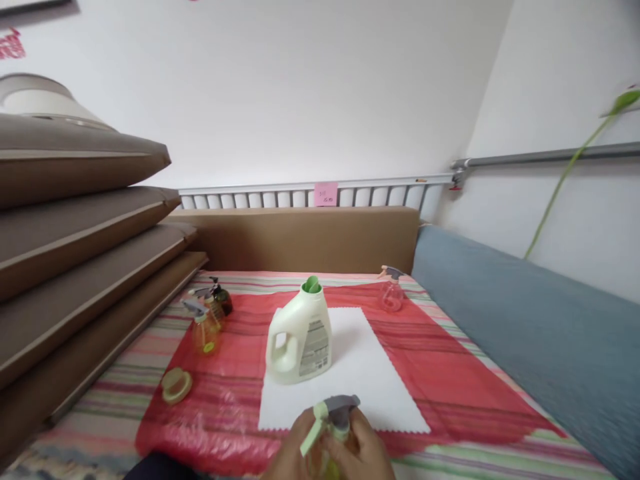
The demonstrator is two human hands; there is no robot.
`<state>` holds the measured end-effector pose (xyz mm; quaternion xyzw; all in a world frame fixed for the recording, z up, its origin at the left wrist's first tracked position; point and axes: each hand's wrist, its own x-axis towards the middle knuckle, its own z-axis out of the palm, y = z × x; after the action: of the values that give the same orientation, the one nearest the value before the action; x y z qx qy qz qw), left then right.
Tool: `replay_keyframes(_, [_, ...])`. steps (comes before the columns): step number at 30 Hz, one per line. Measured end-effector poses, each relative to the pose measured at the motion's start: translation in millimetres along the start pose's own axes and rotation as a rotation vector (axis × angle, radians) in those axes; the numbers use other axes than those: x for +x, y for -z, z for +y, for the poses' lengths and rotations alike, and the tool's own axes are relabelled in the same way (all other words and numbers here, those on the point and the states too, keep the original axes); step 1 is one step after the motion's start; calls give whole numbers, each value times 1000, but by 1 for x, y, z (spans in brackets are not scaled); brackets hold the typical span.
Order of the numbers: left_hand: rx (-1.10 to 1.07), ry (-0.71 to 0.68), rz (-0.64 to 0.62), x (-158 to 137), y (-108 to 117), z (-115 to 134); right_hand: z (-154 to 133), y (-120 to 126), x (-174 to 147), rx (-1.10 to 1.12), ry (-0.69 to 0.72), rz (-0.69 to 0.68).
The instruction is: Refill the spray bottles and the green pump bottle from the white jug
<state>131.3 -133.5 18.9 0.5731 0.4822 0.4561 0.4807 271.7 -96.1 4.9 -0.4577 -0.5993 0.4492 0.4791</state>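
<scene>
At the bottom centre my left hand (293, 445) and my right hand (369, 452) are closed around a spray bottle (342, 404) with a green and grey trigger head. The trigger head sticks up between the hands, and their fingers cover much of the clear yellowish body. Just beyond them a pale cream detergent jug (295, 340) stands upright, its green spout uncapped, on a white scalloped-edge cloth (350, 373). A round pale yellow-green cap (176, 385) lies to the left on the red plastic sheet (225, 380).
Yellow spray bottles (205, 337) and a dark pump bottle (225, 302) stand at left; a pink spray bottle (391, 295) stands back right. Stacked cushions (85, 207) rise on the left. A brown padded board (300, 237) and blue padded side (510, 313) bound the striped surface.
</scene>
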Motion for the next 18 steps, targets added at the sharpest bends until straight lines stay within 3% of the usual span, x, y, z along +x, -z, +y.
replay_keyframes(3, [-199, 6, -110, 1, -3, -7, -11, -26, -4, 3, -3, 18])
replay_keyframes(5, [-251, 16, -83, -5, 4, -8, -14, -33, -3, 46, -18, -17])
replay_keyframes(10, [-33, 49, 235, -16, 36, 0, -15, -36, 0, 248, -132, -145])
replay_keyframes(12, [-6, 18, 295, -18, 44, 5, -14, -36, -3, 314, -219, -159])
replay_keyframes(14, [-26, -10, 268, -19, 45, 7, -13, -39, -10, 435, -351, -247])
replay_keyframes(18, [-105, 56, 163, -21, 35, 4, -5, -47, -26, 1030, -696, -469])
